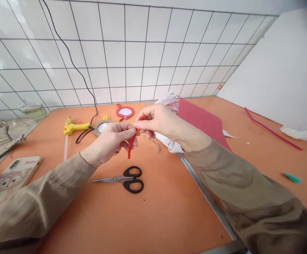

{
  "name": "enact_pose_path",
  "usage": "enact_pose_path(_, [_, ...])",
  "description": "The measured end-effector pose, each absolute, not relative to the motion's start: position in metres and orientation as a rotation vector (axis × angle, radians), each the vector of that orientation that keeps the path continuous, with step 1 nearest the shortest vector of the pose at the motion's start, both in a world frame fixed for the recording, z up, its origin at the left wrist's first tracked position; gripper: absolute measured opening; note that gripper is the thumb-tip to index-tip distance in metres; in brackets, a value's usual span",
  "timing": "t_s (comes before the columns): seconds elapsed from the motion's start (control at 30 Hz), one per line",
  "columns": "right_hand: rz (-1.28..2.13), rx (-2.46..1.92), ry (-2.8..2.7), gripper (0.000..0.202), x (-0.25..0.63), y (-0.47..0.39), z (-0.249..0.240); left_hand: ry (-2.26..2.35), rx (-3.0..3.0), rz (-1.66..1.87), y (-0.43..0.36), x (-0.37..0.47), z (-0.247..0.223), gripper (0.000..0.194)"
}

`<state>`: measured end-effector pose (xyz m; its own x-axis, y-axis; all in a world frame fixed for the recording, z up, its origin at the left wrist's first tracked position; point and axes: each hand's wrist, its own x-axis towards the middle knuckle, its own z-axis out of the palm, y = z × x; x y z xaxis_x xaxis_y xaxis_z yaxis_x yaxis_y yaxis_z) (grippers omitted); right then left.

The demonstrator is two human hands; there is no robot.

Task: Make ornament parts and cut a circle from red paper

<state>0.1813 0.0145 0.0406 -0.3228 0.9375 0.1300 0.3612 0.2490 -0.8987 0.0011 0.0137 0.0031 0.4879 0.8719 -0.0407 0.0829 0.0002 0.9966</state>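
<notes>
A red pipe cleaner (pixel 130 149) is pinched between both hands above the orange table (pixel 153 215). Thumb and fingers of my left hand (pixel 117 137) close on it, and one end hangs down below them. My right hand (pixel 155 121) grips its upper part, fingertips touching those of the left. The middle of the pipe cleaner is mostly covered by fingers. Below the hands lie black-handled scissors (pixel 125 179), blades pointing left. Behind them is a red-rimmed round piece with a white centre (pixel 125 112); a brown ring (pixel 97 128) is partly hidden by my left hand.
To the left are a yellow glue gun (pixel 75 126) with its cord, a phone (pixel 16 173) and a lidded cup (pixel 34 111). Red sheet material (pixel 202 118) leans over white plastic on the right. Further right lie a magenta pipe cleaner (pixel 272 128) and a green piece (pixel 293 177).
</notes>
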Motion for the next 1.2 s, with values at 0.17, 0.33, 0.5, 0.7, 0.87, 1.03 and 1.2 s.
enact_pose_path(0.17, [1.034, -1.23, -1.865, 0.024, 0.179, 0.011, 0.043, 0.906, 1.506, 0.766, 0.013, 0.002, 0.003, 0.022])
enact_pose_path(0.33, [0.913, -1.24, -1.942, 0.023, 0.177, 0.006, 0.043, 0.98, 1.573, 0.762, 0.011, 0.004, 0.003, 0.02])
enact_pose_path(0.5, [1.079, -1.205, -1.743, 0.017, 0.177, 0.003, 0.051, 0.931, 1.475, 0.885, 0.01, 0.004, 0.005, 0.028])
enact_pose_path(0.7, [1.19, -1.084, -1.868, 0.013, 0.182, 0.008, 0.047, 0.92, 1.386, 0.992, 0.01, 0.005, 0.006, 0.024])
enact_pose_path(0.87, [1.185, -1.089, -1.797, 0.009, 0.18, 0.016, 0.039, 0.893, 1.407, 1.061, 0.011, 0.004, 0.006, 0.026])
enact_pose_path(1.03, [1.109, -1.12, -1.742, 0.013, 0.178, 0.013, 0.042, 0.923, 1.42, 1.053, 0.01, 0.005, 0.006, 0.026])
enact_pose_path(1.2, [1.1, -1.06, -1.739, 0.016, 0.179, 0.014, 0.04, 0.977, 1.442, 1.003, 0.008, 0.005, 0.007, 0.03])
